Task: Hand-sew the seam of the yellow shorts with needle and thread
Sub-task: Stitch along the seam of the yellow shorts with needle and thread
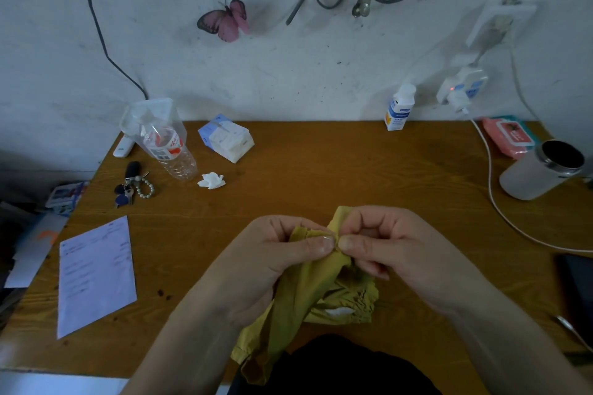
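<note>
Head view: above the desk (321, 170), left hand (276, 253) and right hand (394, 244) each pinch a raised fold of the yellow shorts (308, 292), grips closed, thumbs meeting. No needle or thread can be made out; stitching seems underway, finished length unclear.

1. Wooden table (321, 170) — spans the middle of the frame, set against a grey wall.
2. Upper left of the table: plastic bottle (175, 154), tissue pack (226, 138), crumpled tissue (211, 180), keys (131, 184) with a bead loop.
3. Lower left: sheet of paper (96, 276), lying flat.
4. Wall, top centre: pink butterfly (226, 20).
5. Right side — small white bottle (399, 107), pink wipes pack (508, 137), metal tumbler (542, 170), white cable (491, 176).
</note>
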`<state>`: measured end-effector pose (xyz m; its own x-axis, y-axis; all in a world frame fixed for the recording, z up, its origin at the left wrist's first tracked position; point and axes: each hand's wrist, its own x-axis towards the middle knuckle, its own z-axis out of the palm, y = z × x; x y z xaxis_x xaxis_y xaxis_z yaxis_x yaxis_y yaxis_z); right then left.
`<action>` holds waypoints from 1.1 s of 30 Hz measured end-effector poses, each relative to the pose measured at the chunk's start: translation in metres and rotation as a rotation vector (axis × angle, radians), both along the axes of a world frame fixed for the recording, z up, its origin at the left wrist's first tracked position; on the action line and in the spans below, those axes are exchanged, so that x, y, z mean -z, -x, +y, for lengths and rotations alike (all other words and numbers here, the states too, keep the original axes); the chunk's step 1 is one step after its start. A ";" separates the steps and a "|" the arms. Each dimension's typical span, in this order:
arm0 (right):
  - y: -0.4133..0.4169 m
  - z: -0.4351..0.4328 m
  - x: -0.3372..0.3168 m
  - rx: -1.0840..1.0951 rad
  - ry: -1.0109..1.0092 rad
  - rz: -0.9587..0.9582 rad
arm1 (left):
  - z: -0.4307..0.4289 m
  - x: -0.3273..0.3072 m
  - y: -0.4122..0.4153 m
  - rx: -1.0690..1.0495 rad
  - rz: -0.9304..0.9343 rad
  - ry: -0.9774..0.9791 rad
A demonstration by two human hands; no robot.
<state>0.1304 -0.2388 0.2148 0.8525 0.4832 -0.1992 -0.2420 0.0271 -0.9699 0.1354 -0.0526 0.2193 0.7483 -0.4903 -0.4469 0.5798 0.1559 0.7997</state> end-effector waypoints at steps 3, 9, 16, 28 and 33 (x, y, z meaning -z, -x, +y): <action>0.001 0.001 0.003 0.047 -0.064 0.007 | -0.001 0.001 0.001 0.003 0.017 0.028; 0.002 0.006 0.008 0.067 -0.147 0.019 | -0.004 0.002 0.003 0.001 0.013 0.065; 0.003 0.003 0.012 0.086 -0.192 0.016 | -0.006 0.003 0.004 -0.045 -0.006 0.035; 0.007 0.017 0.011 0.359 0.509 -0.937 | -0.008 0.003 0.007 -0.107 -0.037 -0.038; 0.010 0.027 0.018 0.531 0.360 -1.024 | -0.009 0.003 0.007 -0.164 -0.170 -0.172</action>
<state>0.1205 -0.2114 0.1970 0.7693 0.0802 0.6338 0.6025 -0.4208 -0.6781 0.1286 -0.0617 0.2162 0.8825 -0.2845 -0.3745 0.4135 0.0900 0.9060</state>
